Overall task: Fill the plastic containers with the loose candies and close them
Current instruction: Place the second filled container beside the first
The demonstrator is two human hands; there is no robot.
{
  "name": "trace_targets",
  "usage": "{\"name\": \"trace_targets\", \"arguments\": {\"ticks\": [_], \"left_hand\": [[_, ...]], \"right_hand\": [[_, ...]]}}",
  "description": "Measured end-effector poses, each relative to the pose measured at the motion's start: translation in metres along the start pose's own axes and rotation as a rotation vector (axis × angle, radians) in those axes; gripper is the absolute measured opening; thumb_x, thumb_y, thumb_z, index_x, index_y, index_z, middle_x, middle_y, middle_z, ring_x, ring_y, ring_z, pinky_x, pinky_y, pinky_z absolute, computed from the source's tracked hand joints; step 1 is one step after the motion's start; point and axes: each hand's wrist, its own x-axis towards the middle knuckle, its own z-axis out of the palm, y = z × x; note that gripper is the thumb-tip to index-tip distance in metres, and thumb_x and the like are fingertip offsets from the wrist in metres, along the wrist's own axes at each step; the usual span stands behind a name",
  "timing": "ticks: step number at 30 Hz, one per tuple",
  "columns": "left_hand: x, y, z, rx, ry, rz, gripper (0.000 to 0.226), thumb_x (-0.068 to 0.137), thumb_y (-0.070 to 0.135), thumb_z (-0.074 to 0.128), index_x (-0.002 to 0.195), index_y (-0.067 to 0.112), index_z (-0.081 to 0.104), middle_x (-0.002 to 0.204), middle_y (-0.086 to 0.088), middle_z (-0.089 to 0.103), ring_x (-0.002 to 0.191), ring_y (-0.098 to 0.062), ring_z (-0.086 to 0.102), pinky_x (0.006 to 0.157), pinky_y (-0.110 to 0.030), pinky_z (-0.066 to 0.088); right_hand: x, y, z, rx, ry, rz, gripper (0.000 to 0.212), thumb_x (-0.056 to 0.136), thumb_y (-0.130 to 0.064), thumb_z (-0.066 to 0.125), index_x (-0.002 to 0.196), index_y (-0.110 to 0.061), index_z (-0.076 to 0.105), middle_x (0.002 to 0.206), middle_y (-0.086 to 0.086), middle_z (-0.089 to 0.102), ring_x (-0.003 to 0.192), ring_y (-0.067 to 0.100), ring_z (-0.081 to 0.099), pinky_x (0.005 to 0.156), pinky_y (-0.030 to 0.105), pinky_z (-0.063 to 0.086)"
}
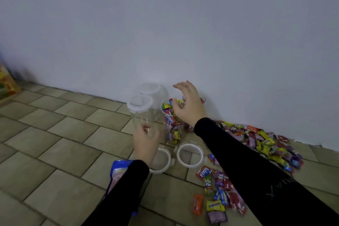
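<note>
Filling stage: one container nearly topped up, right hand (pixel 189 104) hovering over its mouth.
Right grip is spread, fingers loosely bent, nothing visibly held; the candy-filled container (pixel 172 124) stands upright on the floor by the wall, packed close to the rim, no lid on. Left hand (pixel 145 141) grips the lower wall of an empty lidded container (pixel 141 113); a second lidded, empty one (pixel 152 91) sits just behind it. Two white lids (pixel 190 155) lie on the floor in front. Loose candies (pixel 256 141) are piled right, more nearer the camera. Likely next: pick a lid, seat it square on the full container and snap it.
</note>
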Motion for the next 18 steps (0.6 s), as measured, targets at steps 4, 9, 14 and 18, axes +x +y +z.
{"name": "trace_targets", "arguments": {"ticks": [4, 9, 14, 18], "left_hand": [[0.021, -0.012, -0.011, -0.058, 0.097, -0.092, 0.077, 0.070, 0.025, 0.083, 0.131, 0.010, 0.038, 0.125, -0.009, 0.040, 0.112, -0.024, 0.045, 0.094, -0.038, 0.043], [0.057, -0.027, -0.016, -0.081, 0.016, -0.064, 0.119, 0.045, 0.046, 0.089, 0.144, 0.016, 0.031, 0.139, -0.009, 0.047, 0.124, -0.024, 0.048, 0.102, -0.045, 0.044], [0.066, -0.021, -0.019, -0.101, -0.096, -0.022, 0.077, 0.073, 0.021, 0.083, 0.136, 0.011, 0.040, 0.124, 0.004, 0.047, 0.109, -0.012, 0.046, 0.089, -0.026, 0.039], [0.060, -0.032, -0.023, -0.146, -0.021, 0.064, 0.084, 0.065, 0.032, 0.086, 0.136, 0.019, 0.043, 0.129, 0.003, 0.056, 0.117, -0.016, 0.054, 0.098, -0.035, 0.045]], "right_hand": [[0.012, -0.032, 0.027, -0.161, -0.253, -0.143, 0.037, 0.091, -0.017, 0.054, 0.128, -0.009, 0.057, 0.126, 0.010, 0.053, 0.122, 0.025, 0.043, 0.106, 0.033, 0.034], [0.012, -0.046, 0.056, -0.452, -0.545, -0.094, 0.045, 0.097, -0.025, 0.044, 0.142, -0.019, 0.043, 0.147, 0.007, 0.038, 0.136, 0.024, 0.034, 0.112, 0.051, 0.022], [0.007, -0.041, 0.060, -0.469, -0.438, -0.123, 0.036, 0.100, -0.025, 0.044, 0.135, -0.021, 0.053, 0.142, 0.003, 0.046, 0.132, 0.017, 0.041, 0.113, 0.048, 0.011], [-0.006, -0.035, 0.060, -0.265, -0.323, -0.150, 0.028, 0.093, -0.021, 0.059, 0.118, -0.014, 0.068, 0.120, 0.007, 0.059, 0.116, 0.023, 0.052, 0.110, 0.041, 0.015]]}}
